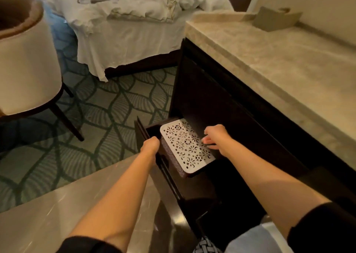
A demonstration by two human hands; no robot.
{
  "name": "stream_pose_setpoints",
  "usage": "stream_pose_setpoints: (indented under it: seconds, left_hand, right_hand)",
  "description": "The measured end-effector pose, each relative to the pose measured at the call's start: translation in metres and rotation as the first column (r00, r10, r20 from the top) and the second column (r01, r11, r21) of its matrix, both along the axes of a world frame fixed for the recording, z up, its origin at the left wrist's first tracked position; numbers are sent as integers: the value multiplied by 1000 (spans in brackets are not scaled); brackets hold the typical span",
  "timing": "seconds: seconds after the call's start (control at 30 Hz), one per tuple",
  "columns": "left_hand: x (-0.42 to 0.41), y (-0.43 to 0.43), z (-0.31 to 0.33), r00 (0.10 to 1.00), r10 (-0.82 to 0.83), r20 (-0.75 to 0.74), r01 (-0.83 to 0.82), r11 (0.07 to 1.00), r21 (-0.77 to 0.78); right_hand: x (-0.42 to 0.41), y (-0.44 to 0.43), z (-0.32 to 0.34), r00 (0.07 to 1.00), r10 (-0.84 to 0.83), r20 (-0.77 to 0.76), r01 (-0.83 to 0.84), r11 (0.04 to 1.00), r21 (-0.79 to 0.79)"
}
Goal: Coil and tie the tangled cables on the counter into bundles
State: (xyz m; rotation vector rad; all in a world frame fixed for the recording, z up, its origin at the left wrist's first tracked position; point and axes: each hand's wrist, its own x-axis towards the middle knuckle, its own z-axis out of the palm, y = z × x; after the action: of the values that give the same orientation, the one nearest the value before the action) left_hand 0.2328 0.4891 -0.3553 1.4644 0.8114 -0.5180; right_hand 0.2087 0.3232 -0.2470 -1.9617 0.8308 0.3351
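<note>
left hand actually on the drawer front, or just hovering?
Touching. Head view: the left hand is curled over the top edge of the open drawer front, with no gap showing between them.

Cannot see the fingers of the left hand (150, 144), hidden over the far side of the drawer front (143, 132), nor tell through the blur whether the right hand (215, 138) grips or merely touches the white patterned lid (185, 147). Cannot see what lies under that lid, nor anything in the black hollow behind the drawer front. Cut off by the picture's edges: the chair (25, 64) at the left, the bed (125, 31) at the top, the counter (269, 64) at the right; too blurred to read, the folded card (275, 20) standing on it.
</note>
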Motion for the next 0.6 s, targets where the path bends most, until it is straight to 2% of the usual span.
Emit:
stream_pose_setpoints:
  seconds: [0.07, 0.13, 0.3, 0.37, 0.6]
  left_hand:
    - [4, -25, 7, 999, -29, 15, 31, 985, -171]
    - [6, -48, 17, 998, -59, 12, 61, 967, -248]
    - [17, -83, 26, 989, -148, 6, 141, 928, -346]
    - [22, -91, 20, 993, -121, 10, 118, 932, -343]
    - [26, -102, 14, 991, -133, 28, 132, 893, -431]
  right_hand:
    - [2, -5, 4, 999, 6, -32, -5, 1000, 8]
    - [4, -7, 5, 999, 19, -51, -19, 1000, -13]
    - [11, -7, 4, 989, 36, -147, -41, 999, -35]
    - [11, -8, 8, 976, 58, -211, -63, 998, -14]
    - [10, -15, 8, 971, 111, -210, -118, 993, -23]
